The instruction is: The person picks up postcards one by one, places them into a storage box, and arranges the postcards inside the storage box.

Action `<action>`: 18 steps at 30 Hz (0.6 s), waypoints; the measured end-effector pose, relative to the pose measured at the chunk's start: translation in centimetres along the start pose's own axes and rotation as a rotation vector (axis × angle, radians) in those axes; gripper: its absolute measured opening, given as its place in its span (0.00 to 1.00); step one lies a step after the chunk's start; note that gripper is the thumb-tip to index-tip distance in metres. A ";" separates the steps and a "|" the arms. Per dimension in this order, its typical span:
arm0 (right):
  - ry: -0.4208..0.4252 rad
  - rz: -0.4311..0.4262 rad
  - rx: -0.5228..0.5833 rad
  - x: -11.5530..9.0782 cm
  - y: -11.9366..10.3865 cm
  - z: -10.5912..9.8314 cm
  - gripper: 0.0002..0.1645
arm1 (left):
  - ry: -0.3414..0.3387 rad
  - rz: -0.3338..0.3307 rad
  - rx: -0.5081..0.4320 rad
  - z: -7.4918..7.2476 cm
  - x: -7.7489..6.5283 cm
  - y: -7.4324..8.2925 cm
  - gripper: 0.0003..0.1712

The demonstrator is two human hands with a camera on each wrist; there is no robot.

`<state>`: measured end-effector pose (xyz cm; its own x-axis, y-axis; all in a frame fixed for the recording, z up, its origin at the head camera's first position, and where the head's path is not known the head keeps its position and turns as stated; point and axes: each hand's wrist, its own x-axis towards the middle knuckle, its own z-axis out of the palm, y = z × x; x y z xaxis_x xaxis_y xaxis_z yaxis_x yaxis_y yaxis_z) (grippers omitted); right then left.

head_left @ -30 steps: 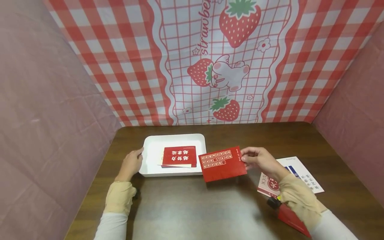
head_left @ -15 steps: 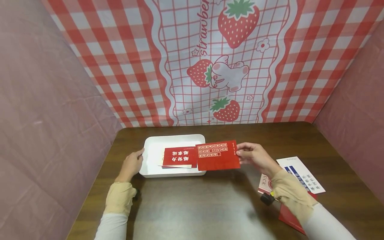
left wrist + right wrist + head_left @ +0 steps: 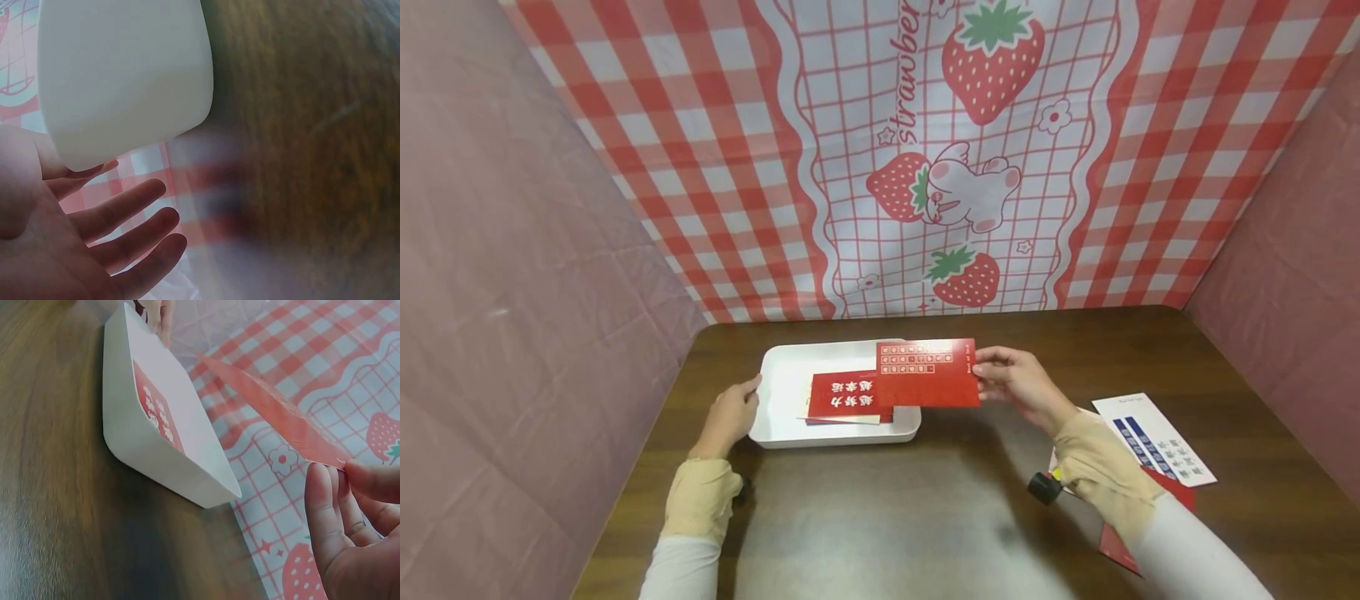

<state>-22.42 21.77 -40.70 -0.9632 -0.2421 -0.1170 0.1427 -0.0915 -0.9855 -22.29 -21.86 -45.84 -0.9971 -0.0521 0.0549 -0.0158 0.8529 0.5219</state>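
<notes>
Pinching red card [image 3: 925, 390] with fingers of right hand [image 3: 1022, 387], raised near tray's [image 3: 782, 400] right end, gripping left rim with left hand [image 3: 730, 418], stacked cards [image 3: 842, 397] inside.

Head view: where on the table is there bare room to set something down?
The table is barest in front of the white tray, between left forearm and right forearm. Another patch: far right, between right hand, checked backdrop and white card. Crowded: the tray's right end, overlapped in view by the held red card; near right, more cards.
</notes>
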 end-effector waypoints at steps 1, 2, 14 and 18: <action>0.002 0.001 0.002 0.2 0.0 0.2 0.12 | 0.002 0.000 -0.004 0.0 0.0 0.0 0.24; 0.004 0.002 0.002 0.4 0.0 0.4 0.13 | 0.004 0.001 -0.007 0.0 -0.1 0.1 0.24; 0.009 0.002 -0.004 2.0 -0.1 2.9 0.13 | -0.004 -0.006 -0.015 0.1 -0.2 0.0 0.24; 0.008 0.008 0.008 2.1 0.2 3.3 0.12 | 0.002 -0.001 -0.017 0.0 -0.3 0.1 0.24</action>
<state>-23.67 18.08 -40.78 -0.9638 -0.2348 -0.1262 0.1525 -0.0971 -0.9835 -21.98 -21.74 -45.79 -0.9970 -0.0537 0.0558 -0.0155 0.8441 0.5359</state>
